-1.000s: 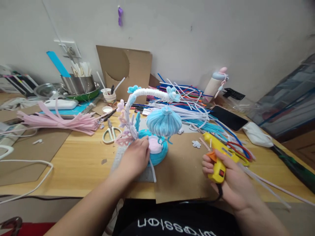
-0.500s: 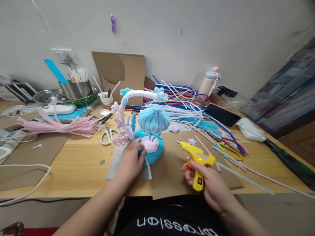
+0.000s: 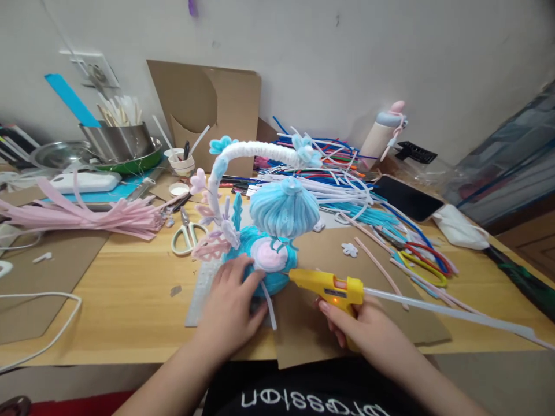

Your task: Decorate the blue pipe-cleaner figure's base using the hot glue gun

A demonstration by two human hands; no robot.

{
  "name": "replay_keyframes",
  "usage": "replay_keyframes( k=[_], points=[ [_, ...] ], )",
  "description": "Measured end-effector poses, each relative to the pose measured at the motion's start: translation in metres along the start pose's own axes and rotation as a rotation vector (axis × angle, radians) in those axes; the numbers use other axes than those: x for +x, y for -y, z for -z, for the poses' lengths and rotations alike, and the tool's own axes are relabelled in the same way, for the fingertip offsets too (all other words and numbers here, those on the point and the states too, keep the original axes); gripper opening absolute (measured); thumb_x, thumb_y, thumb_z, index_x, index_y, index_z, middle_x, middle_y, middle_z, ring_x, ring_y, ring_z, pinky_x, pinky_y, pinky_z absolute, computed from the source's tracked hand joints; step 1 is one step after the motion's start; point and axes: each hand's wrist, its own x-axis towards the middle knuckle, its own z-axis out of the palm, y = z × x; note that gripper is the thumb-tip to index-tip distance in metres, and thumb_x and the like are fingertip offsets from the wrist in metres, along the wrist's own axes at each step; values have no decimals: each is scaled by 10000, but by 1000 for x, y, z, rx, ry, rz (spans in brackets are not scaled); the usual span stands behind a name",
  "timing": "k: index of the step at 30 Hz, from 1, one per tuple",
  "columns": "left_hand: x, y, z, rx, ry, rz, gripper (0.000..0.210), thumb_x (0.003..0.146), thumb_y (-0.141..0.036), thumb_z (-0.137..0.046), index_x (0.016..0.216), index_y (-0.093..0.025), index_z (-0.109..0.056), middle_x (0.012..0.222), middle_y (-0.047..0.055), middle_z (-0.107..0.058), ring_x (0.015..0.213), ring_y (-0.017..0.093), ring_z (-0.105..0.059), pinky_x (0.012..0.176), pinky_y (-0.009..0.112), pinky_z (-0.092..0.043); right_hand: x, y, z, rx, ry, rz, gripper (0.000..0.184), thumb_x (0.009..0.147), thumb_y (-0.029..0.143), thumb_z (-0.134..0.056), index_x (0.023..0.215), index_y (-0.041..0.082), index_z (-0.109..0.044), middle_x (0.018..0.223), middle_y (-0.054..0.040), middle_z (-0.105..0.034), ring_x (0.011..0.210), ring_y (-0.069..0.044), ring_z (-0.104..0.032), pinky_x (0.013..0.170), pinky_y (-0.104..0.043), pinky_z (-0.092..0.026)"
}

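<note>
My right hand (image 3: 351, 323) grips a yellow hot glue gun (image 3: 321, 284), with a long clear glue stick (image 3: 433, 306) running out of its back. The gun's nozzle points left and is at the right front edge of the blue fuzzy base (image 3: 277, 284) of a pipe-cleaner lamp. This lamp has a white arched stem (image 3: 260, 151), a pleated blue shade (image 3: 284, 208), a pale pink disc (image 3: 269, 255) on the base, and pink flowers at its left. My left hand (image 3: 232, 294) holds the base's left front, its fingers curled on the rim. A thin white strip (image 3: 269, 306) sticks out beside its thumb.
White-handled scissors (image 3: 186, 237) and a pink pipe-cleaner bundle (image 3: 87, 216) lie at left. Small white flower (image 3: 349, 249) rests on cardboard (image 3: 316, 341). Yellow-handled scissors (image 3: 422, 268), a phone (image 3: 407, 198) and many pipe cleaners are at right. A bottle (image 3: 381, 136) stands behind.
My right hand has turned the glue gun level and brought its nozzle left to the base. My left hand stays on the base. The camera view has shifted slightly.
</note>
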Motion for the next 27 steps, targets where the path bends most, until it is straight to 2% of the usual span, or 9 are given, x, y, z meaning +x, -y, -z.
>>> replay_keyframes(
  k=[4,10,14,17,22,27],
  points=[
    [1,4,-6,-66,-61,-13,133,888,-227,-478,1012,-215,-524,1233,95,-538,1206,272,-470,1028,507,-373,8,4,-7,73,17,48,375,802,535,-517,925,198,-624,593,6,-567,498,-146,-535,501,-267,-441],
    [-1,10,-7,-290,-133,101,184,932,-224,-407,1112,-219,-445,1225,78,-580,1206,221,-497,1034,474,-392,15,12,-18,49,-7,174,361,838,528,-501,900,218,-677,625,-13,-605,507,-149,-550,502,-270,-449],
    [-1,8,-7,-334,-136,133,209,934,-237,-401,1137,-220,-447,1224,89,-567,1190,232,-504,1011,474,-409,12,28,-22,-88,-26,333,300,872,465,-484,948,252,-682,804,-39,-692,772,-216,-640,721,-341,-499],
    [-2,8,-7,-342,-132,140,217,933,-244,-403,1143,-221,-449,1212,86,-567,1174,235,-502,1010,481,-402,10,34,-25,-157,-44,400,307,891,439,-460,1018,234,-650,984,-65,-690,950,-243,-624,858,-388,-471],
    [-2,7,-7,-335,-119,144,267,937,-242,-392,1198,-221,-440,1161,82,-570,1140,229,-504,1003,486,-400,13,29,-33,-238,-69,537,245,898,370,-456,1006,210,-606,993,-79,-660,925,-220,-614,819,-352,-481],
    [-2,7,-5,-332,-112,135,251,933,-237,-396,1179,-220,-441,1168,84,-570,1139,231,-503,991,481,-407,17,25,-39,-324,-56,565,279,874,327,-473,1123,226,-548,1106,-92,-625,981,-254,-601,815,-384,-474]
  ],
)
